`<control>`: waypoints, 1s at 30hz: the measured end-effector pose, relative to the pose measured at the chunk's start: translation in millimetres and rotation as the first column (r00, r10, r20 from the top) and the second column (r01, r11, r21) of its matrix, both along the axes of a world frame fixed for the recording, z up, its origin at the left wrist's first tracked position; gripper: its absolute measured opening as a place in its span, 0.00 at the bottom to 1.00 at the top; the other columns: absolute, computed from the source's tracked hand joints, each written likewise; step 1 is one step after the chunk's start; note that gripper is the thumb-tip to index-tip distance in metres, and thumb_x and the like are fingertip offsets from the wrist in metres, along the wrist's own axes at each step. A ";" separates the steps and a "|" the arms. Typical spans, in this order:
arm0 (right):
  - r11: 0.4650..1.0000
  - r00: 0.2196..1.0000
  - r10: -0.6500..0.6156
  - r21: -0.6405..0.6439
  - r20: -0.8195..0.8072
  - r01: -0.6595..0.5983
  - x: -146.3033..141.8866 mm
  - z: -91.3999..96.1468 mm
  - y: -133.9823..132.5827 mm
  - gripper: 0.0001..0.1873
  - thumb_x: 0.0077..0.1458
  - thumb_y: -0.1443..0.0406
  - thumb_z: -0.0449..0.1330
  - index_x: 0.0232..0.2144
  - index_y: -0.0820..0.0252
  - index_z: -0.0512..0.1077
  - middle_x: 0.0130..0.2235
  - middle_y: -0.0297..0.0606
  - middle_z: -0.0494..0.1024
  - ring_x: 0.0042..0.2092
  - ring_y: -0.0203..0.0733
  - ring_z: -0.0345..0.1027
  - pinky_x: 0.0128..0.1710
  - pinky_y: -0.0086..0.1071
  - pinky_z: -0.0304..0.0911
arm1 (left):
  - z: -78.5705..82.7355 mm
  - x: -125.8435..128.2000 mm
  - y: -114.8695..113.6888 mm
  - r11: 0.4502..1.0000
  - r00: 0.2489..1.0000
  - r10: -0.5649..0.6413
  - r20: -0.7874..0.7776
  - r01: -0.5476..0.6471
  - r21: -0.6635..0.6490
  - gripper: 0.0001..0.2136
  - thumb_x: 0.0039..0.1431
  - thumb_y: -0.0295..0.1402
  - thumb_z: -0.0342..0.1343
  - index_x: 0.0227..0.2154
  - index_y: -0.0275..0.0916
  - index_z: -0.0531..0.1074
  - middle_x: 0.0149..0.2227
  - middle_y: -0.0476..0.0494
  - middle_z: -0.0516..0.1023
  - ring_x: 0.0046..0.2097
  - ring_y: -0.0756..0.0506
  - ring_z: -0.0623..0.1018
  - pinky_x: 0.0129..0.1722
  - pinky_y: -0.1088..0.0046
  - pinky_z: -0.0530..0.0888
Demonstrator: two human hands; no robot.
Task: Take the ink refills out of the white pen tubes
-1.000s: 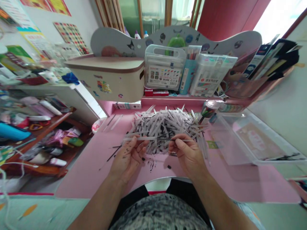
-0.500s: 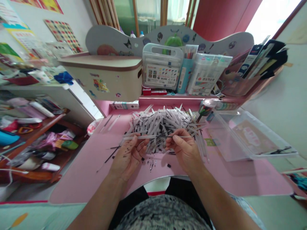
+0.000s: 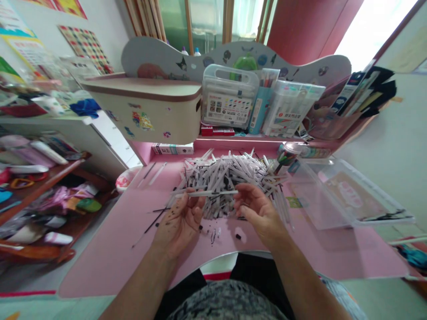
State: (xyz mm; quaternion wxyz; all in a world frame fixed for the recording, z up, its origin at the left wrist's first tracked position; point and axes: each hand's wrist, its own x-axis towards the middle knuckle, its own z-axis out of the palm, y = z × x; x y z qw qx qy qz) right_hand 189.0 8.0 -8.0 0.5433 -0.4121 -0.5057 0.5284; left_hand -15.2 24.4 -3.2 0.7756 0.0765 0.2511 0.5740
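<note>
My left hand point(image 3: 180, 224), with dark ink smudges on it, pinches a thin whitish pen point(image 3: 203, 194) between thumb and fingers. The pen lies level across the gap between my hands, with a short dark stretch near its middle. At its right end, my right hand point(image 3: 258, 211) has its thumb and fingers apart. Its fingertips are close to the pen's tip; whether they touch it I cannot tell. Behind both hands is a large heap of white and black pen parts point(image 3: 230, 171). Small black bits, including a black cap-like piece point(image 3: 238, 236), are scattered on the desk before me.
Dark thin rods point(image 3: 150, 227) lie on the pink desk point(image 3: 110, 240) to the left. A clear plastic bin point(image 3: 333, 209) stands at right, beside a jar of pens point(image 3: 289, 153). A cream storage box point(image 3: 150, 111) and a marker case point(image 3: 230, 100) occupy the shelf behind.
The long dark rod between my hands now shows only as a short stretch by the white tube. My right hand has loosened from a pinch, its thumb dropping away. The view has shifted slightly.
</note>
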 end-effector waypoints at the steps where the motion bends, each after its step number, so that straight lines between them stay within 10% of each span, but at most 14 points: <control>1: 0.999 0.985 -0.038 0.039 0.169 0.032 5.7 -0.4 -3.6 0.15 0.51 0.69 0.59 0.43 0.54 0.71 0.39 0.35 0.74 0.39 0.38 0.69 0.38 0.32 0.65 | 0.3 -3.1 0.5 1.000 1.000 0.006 0.030 -0.006 -0.012 0.15 0.68 0.23 0.46 0.33 0.36 0.78 0.33 0.45 0.85 0.34 0.48 0.84 0.28 0.83 0.79; 7: 0.994 0.489 0.018 0.038 0.872 -0.104 15.7 -6.2 -34.1 0.04 0.55 0.72 0.57 0.32 0.60 0.71 0.37 0.38 0.72 0.40 0.42 0.66 0.40 0.34 0.59 | -2.4 -8.5 -0.2 1.000 0.999 0.002 0.048 -0.002 -0.006 0.16 0.69 0.26 0.44 0.34 0.38 0.79 0.34 0.45 0.85 0.34 0.49 0.84 0.27 0.83 0.79; 14: 0.986 0.305 0.040 0.010 0.952 -0.164 5.9 -16.3 -42.1 0.06 0.59 0.71 0.57 0.33 0.60 0.75 0.38 0.40 0.74 0.43 0.44 0.66 0.42 0.34 0.59 | -4.7 -6.7 -2.1 1.000 0.999 -0.005 -0.041 0.006 0.031 0.11 0.67 0.25 0.49 0.38 0.40 0.78 0.34 0.45 0.84 0.36 0.47 0.84 0.29 0.81 0.80; 19: 0.994 0.594 0.042 0.026 0.803 -0.106 10.0 -12.9 -43.6 0.06 0.53 0.74 0.58 0.30 0.60 0.71 0.32 0.35 0.73 0.35 0.38 0.65 0.36 0.30 0.58 | -7.0 -5.6 -4.7 0.995 0.990 -0.075 -0.119 0.082 0.054 0.10 0.63 0.21 0.52 0.34 0.36 0.78 0.35 0.41 0.85 0.37 0.45 0.85 0.30 0.79 0.81; 24: 0.997 0.970 0.004 -0.071 0.245 0.014 8.5 -17.5 -47.8 0.04 0.50 0.70 0.61 0.31 0.58 0.70 0.29 0.31 0.72 0.31 0.35 0.67 0.33 0.27 0.62 | -10.1 -5.0 -9.0 0.962 0.942 -0.249 -0.225 0.267 0.056 0.06 0.58 0.20 0.58 0.35 0.34 0.78 0.39 0.36 0.84 0.39 0.42 0.85 0.31 0.78 0.81; 30: 0.983 0.971 -0.146 -0.137 -0.189 0.121 -7.6 -25.1 -46.7 0.08 0.49 0.64 0.67 0.32 0.58 0.72 0.30 0.33 0.77 0.31 0.35 0.72 0.33 0.29 0.68 | -11.8 -3.2 -10.9 0.925 0.898 -0.347 -0.271 0.376 0.062 0.07 0.56 0.20 0.62 0.36 0.33 0.78 0.41 0.33 0.84 0.40 0.41 0.84 0.33 0.76 0.81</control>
